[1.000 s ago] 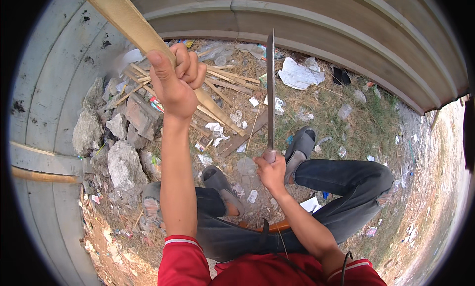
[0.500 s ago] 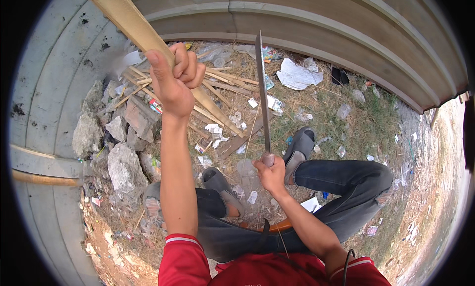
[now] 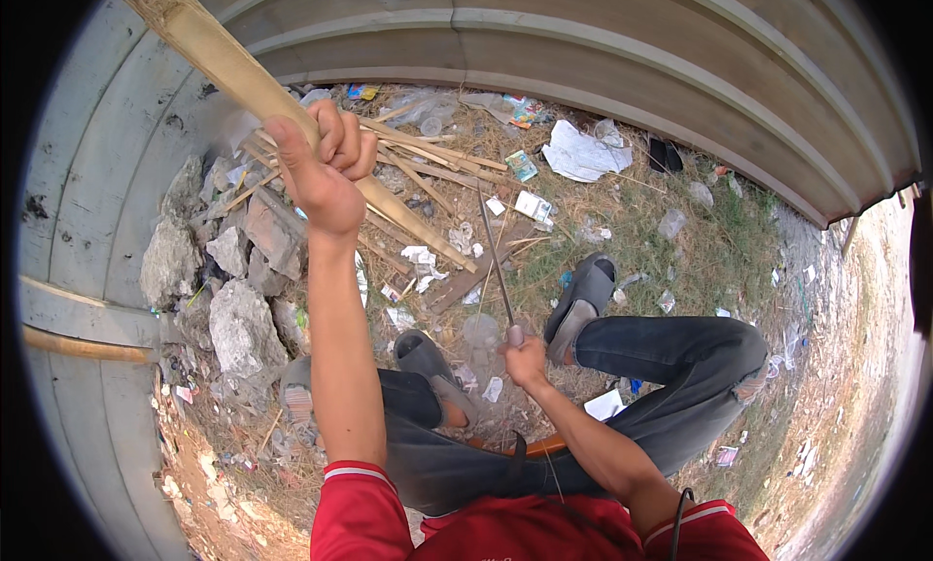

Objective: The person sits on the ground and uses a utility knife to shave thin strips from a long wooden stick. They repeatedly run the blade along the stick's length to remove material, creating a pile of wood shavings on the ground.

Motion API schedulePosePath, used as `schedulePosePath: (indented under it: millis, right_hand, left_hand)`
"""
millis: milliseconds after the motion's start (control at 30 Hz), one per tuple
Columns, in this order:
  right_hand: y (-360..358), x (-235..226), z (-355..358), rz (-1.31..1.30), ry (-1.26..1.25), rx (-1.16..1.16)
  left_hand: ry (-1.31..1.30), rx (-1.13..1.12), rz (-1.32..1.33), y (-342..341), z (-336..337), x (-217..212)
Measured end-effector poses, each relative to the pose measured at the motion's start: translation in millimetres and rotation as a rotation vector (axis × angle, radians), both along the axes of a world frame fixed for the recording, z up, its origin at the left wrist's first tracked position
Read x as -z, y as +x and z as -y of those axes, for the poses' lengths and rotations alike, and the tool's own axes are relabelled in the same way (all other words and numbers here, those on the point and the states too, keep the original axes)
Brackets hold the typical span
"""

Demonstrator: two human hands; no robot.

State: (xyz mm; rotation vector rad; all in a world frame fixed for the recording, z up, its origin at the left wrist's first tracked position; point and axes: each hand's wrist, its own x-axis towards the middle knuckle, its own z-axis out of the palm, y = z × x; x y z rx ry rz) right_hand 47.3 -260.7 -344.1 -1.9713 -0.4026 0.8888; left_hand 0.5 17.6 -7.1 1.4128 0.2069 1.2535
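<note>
My left hand (image 3: 326, 177) is closed round a long split bamboo piece (image 3: 233, 70), which slants from the upper left down to the right. Its lower end comes down by a flat wooden board (image 3: 457, 287) on the ground; I cannot tell whether they touch. In my right hand (image 3: 526, 363) is the handle of a machete (image 3: 497, 260), its long blade seen nearly edge-on and apart from the bamboo. Thin bamboo strips (image 3: 428, 153) lie in a loose heap behind the piece.
Broken rocks (image 3: 243, 333) are piled at the left beside a metal sheet wall (image 3: 87, 221). A corrugated wall (image 3: 583, 36) curves across the back. Litter such as white paper (image 3: 583, 153) dots the grass. My sandalled feet (image 3: 583, 294) stand close to the board.
The machete has come down and its blade has turned, with the tip now lower and farther left. My left hand and the bamboo piece have shifted slightly left.
</note>
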Motion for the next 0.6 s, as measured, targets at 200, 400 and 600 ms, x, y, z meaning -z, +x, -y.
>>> schedulePosePath:
  millis: [200,400,600]
  right_hand:
    - [-1,-12,-3,-0.113,0.278,0.086]
    - [-13,-26,6,-0.196,0.069,0.073]
    - [-13,-69,-13,-0.259,0.192,0.110]
  left_hand:
    - [-0.036,-0.304,0.034,-2,12,-2]
    - [-0.074,-0.341,0.182,2,22,1]
    - [-0.074,-0.543,0.157,24,36,-8]
